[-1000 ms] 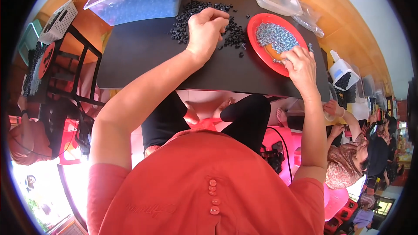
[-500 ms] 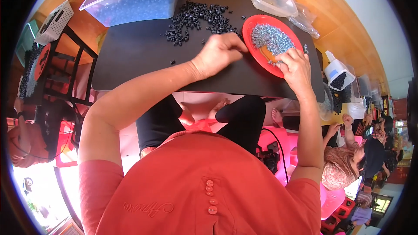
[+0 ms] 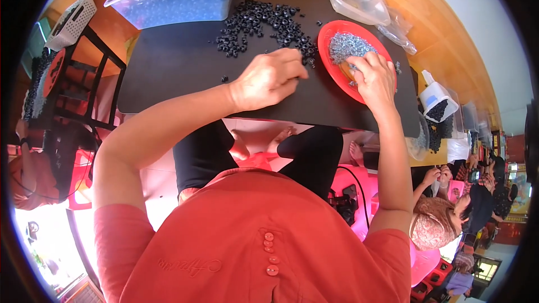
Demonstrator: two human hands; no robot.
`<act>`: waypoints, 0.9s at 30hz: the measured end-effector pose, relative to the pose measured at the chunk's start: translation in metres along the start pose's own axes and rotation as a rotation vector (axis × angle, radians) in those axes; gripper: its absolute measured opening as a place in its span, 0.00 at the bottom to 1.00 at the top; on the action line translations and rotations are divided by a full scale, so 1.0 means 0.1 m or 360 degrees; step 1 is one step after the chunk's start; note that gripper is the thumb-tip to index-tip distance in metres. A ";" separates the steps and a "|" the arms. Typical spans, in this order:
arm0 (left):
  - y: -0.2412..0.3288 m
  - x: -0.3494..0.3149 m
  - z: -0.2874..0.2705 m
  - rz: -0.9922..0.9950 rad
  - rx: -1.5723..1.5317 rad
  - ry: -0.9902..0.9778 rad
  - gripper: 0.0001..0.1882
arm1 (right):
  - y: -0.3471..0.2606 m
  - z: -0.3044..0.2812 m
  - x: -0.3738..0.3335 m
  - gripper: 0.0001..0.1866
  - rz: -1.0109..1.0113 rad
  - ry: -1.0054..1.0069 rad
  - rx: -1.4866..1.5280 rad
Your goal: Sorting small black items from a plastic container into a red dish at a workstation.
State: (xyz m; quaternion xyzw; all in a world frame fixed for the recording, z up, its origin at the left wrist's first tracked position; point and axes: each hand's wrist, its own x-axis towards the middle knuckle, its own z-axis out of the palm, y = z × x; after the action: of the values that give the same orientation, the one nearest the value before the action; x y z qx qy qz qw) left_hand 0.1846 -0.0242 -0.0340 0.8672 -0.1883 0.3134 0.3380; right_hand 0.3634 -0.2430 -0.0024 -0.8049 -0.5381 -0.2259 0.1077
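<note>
Over the dark table [image 3: 185, 67], my left hand [image 3: 269, 78] is closed, its fingers curled toward the thumb; I cannot make out what they hold, if anything. Just beyond it lies a loose heap of small black ring-like pieces [image 3: 264, 25], a few straying toward its fingertips. My right hand [image 3: 375, 81] reaches into a red plate [image 3: 328, 50] on the right, thumb and fingers pinched down at the edge of a pile of small shiny silvery-blue pieces [image 3: 351, 46]. What lies between those fingertips is hidden. A brownish-orange patch of the plate shows beside the thumb.
A clear tub [image 3: 179, 3] full of black pieces stands at the back left. At the back right sit an empty clear container [image 3: 356, 0] and a plastic bag [image 3: 397, 29]. A white container [image 3: 438, 101] with black pieces stands beyond the table's right edge, near other seated people.
My left hand has drawn back from beside the plate, toward me and left, its fingers curling in. My right hand has moved slightly farther into the plate, toward the silvery-blue pile.
</note>
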 end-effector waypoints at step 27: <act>-0.22 0.31 0.36 0.0058 0.0714 -0.0264 0.07 | 0.10 -0.11 -0.16 0.08 0.0004 -0.0182 -0.0092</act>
State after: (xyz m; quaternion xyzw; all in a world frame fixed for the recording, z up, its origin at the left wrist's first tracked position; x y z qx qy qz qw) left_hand 0.2342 -0.0376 -0.0444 0.9398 -0.1569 0.2811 0.1145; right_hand 0.3650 -0.2650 -0.0003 -0.8199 -0.5356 -0.1950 0.0538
